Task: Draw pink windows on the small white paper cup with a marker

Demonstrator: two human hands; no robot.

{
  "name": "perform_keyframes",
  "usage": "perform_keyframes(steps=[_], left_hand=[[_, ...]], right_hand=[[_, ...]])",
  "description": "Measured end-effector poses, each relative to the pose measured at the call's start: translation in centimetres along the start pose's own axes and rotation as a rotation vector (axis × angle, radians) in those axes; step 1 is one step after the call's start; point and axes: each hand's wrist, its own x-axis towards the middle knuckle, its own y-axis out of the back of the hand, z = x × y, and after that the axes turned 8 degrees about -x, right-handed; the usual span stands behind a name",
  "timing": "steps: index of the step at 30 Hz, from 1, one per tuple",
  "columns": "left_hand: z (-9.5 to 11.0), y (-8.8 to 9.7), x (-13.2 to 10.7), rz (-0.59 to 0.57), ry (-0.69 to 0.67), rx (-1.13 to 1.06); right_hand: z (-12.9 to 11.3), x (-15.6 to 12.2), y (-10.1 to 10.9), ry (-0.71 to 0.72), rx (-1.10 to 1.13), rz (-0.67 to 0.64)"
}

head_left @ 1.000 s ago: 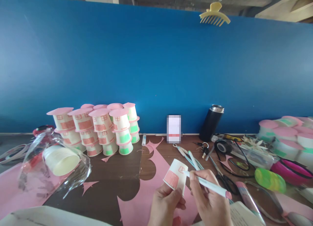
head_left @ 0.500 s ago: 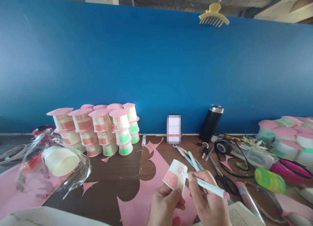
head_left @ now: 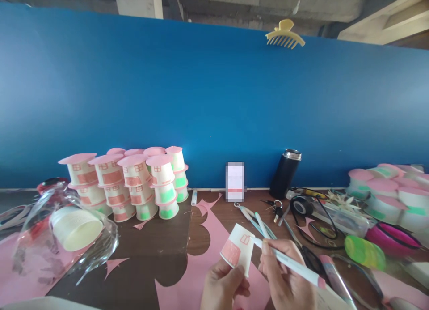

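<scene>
My left hand grips a white paper cup by its lower part, with the cup tilted. A filled pink-red block and a small red window outline are drawn on its side. In my right hand is a white marker with a pink end, its tip at or very near the cup beside the window outline. Beneath the hands lies a sheet of pink paper with rounded pieces cut out of its edge.
Decorated cups with pink paper tops stand stacked at left, near a plastic bag of cups. A black bottle, keys, scissors and a green tape roll lie rightward. More cups sit far right.
The view has tilted up slightly. A stroke seems added to the window outline on the cup, and the marker tip has shifted slightly. Both hands keep their hold.
</scene>
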Motion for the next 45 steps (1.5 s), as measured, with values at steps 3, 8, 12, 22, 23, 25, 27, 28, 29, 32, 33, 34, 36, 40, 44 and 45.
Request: perform_keyframes(steps=[3,8,12,22,23,25,27,28,29,32,33,34,36,40,44,45], left_hand=[[0.1,0.0,0.0,-0.011,-0.020,0.049],[0.5,-0.5,-0.4,-0.002,-0.042,0.138],[1.1,-0.9,-1.1,-0.002,-0.061,0.191],[2.0,-1.7,-1.9,0.070,-0.001,0.309],[2.0,-1.6,-1.9,0.069,-0.001,0.300],[1.9,-1.6,-1.9,0.072,-0.005,0.279],[1.8,-1.6,-1.9,0.085,-0.002,0.271],[1.8,-1.7,-1.9,0.091,0.000,0.274],[1.8,-1.7,-1.9,0.096,0.002,0.276],[1.9,-1.8,-2.0,0.093,-0.006,0.271],[1.9,-1.8,-2.0,0.087,-0.012,0.267],[1.9,-1.9,-2.0,0.082,-0.017,0.262],[2.0,-1.9,-2.1,0.076,-0.019,0.254],[2.0,-1.9,-2.1,0.093,0.002,0.252],[2.0,-2.0,-2.2,0.119,0.014,0.270],[2.0,-2.0,-2.3,0.112,0.008,0.275]], right_hand=[[0.3,0.0,0.0,0.039,-0.050,-0.015],[0.2,0.1,0.0,0.074,-0.051,-0.026],[0.1,0.1,-0.1,0.078,-0.049,-0.031],[0.1,0.1,0.0,0.117,-0.096,-0.052],[0.1,0.1,0.0,0.116,-0.096,-0.049],[0.1,0.1,0.0,0.105,-0.085,-0.053],[0.1,0.1,-0.1,0.099,-0.081,-0.054],[0.0,0.1,-0.1,0.101,-0.085,-0.053],[0.0,0.1,-0.1,0.103,-0.091,-0.051],[-0.1,0.2,-0.1,0.114,-0.105,-0.050],[-0.1,0.2,-0.1,0.113,-0.103,-0.054],[-0.1,0.2,-0.1,0.111,-0.098,-0.057],[-0.2,0.2,0.0,0.108,-0.085,-0.064],[-0.1,0.2,-0.1,0.115,-0.107,-0.065],[-0.1,0.2,-0.1,0.110,-0.096,-0.068],[-0.2,0.2,-0.1,0.106,-0.094,-0.068]])
